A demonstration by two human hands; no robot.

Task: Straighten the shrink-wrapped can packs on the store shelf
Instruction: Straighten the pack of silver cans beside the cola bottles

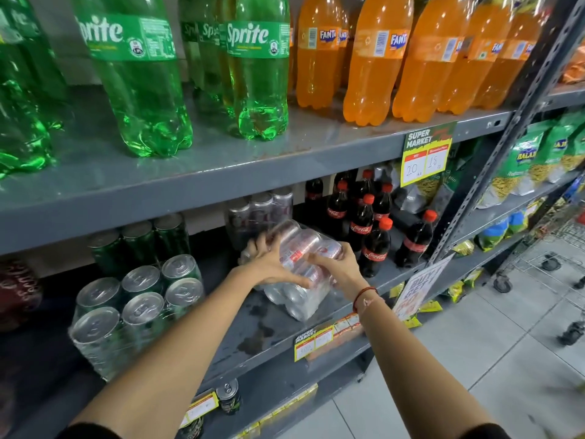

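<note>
A shrink-wrapped pack of silver-and-red cans [299, 245] lies tilted on its side on another silver can pack [300, 299] on the middle shelf [253, 331]. My left hand [269, 264] grips the tilted pack's left side and my right hand [335, 264] grips its right front corner. Behind it stands an upright wrapped pack of silver cans [259, 213]. To the left a wrapped pack of green cans [133, 308] stands upright near the shelf edge, with taller green cans [139, 245] behind it.
Cola bottles [364, 223] stand close to the right of the held pack. Green and orange soda bottles fill the shelf above [221, 166]. Price tags [424, 156] hang off shelf edges. A single can [228, 396] stands on the lower shelf. A cart [554, 261] is on the tiled floor at right.
</note>
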